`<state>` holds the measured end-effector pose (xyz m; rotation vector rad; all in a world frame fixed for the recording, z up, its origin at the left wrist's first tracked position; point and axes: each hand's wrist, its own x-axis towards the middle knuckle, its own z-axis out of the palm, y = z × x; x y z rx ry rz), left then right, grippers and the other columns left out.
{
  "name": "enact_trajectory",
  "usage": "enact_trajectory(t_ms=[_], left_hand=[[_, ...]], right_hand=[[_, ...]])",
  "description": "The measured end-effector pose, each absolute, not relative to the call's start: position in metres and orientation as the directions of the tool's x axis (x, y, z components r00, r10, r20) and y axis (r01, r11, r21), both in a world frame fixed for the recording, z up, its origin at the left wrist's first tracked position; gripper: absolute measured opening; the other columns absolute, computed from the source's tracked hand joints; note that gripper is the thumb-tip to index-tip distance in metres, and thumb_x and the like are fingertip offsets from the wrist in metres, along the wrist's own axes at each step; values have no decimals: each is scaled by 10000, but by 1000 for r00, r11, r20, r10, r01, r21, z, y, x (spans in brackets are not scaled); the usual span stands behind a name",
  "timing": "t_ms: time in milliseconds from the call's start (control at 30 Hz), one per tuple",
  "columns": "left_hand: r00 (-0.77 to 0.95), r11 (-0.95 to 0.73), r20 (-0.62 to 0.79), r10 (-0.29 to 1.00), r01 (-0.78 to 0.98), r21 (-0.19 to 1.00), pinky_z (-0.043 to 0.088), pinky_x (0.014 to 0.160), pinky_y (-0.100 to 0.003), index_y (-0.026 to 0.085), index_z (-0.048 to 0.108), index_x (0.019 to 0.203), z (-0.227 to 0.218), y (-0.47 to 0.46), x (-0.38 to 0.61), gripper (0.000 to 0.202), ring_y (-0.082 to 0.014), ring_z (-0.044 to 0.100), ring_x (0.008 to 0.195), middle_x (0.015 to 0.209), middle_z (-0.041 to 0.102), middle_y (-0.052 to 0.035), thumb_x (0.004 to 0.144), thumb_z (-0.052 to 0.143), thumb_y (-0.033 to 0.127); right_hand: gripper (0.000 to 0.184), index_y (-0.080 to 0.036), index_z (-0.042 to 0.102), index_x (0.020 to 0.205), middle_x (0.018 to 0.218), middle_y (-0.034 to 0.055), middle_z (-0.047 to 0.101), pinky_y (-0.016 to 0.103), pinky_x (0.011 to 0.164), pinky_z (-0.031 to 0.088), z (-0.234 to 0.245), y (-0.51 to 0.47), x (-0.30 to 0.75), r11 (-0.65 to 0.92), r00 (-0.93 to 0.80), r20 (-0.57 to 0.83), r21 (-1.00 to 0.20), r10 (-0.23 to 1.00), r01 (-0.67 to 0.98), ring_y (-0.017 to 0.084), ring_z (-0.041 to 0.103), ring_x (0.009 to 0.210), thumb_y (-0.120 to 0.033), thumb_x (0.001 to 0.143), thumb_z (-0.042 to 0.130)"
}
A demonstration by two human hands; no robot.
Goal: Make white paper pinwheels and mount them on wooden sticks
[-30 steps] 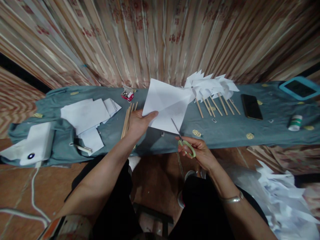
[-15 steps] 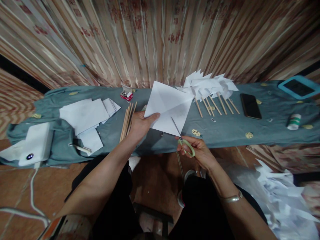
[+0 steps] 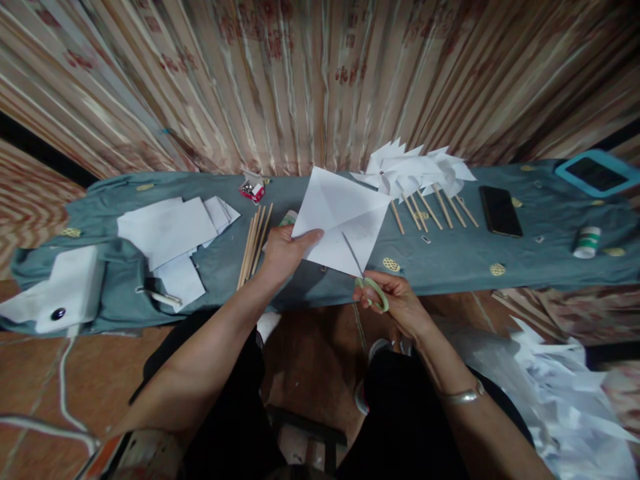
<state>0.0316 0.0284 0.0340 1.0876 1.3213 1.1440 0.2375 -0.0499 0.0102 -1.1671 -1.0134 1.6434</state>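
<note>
My left hand [image 3: 286,252] pinches the left edge of a creased white paper square [image 3: 340,217], holding it tilted above the grey-blue cloth [image 3: 450,253]. In my right hand [image 3: 395,301] are green-handled scissors [image 3: 367,283]; fingers sit in the loops and the blades point up-left into the paper's lower corner. A bundle of wooden sticks [image 3: 254,243] lies just left of my left hand.
Finished paper pinwheels on sticks [image 3: 417,177] lie at the back, right of centre. A black phone [image 3: 499,211], a green-banded tube [image 3: 587,241] and a teal tablet [image 3: 597,172] sit to the right. White sheets [image 3: 167,230] lie left. Paper scraps [image 3: 570,393] are piled on the floor.
The paper has turned and come closer to the scissors. The blades now reach into its lower corner. Both hands stayed nearly in place.
</note>
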Motion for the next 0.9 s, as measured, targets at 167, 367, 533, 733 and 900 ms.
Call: enact_trajectory(t_ms=[167,367,533,733,900], left_hand=[[-45,148,-147,988,19,989,350,470,-236,132,685,685,36,26,32,221,-115,486,503,572,579,6,643,764,333],[-54,154,-153,987,24,988,317,452,-224,131,660,634,36,27,33,204,-95,446,481,544,548,16,640,759,309],[-50,162,-161,986,12,987,330,459,-226,128,671,657,37,26,34,204,-105,462,496,561,562,8,628,758,310],[-45,167,-166,985,6,986,347,473,-241,131,673,673,36,26,34,224,-124,481,513,574,576,-8,619,757,332],[-46,160,-159,986,9,987,352,484,-245,136,668,671,34,27,33,227,-123,483,515,572,570,-2,625,753,342]], right_hand=[[359,-207,760,798,634,4,685,201,439,350,12,-50,237,-298,-184,-267,-939,946,-172,76,510,492,-471,578,866],[363,-194,752,779,637,10,683,209,441,350,14,-49,237,-292,-184,-265,-947,946,-135,80,504,491,-483,586,855],[372,-194,743,761,639,7,686,206,447,350,13,-50,237,-308,-175,-284,-942,943,-132,76,505,490,-484,564,868],[386,-194,735,763,636,3,686,214,461,367,14,-49,237,-328,-173,-303,-935,937,-136,74,504,485,-507,574,856],[426,-195,731,758,616,-5,685,216,460,374,13,-49,236,-335,-158,-313,-932,937,-141,74,504,475,-530,533,865]])
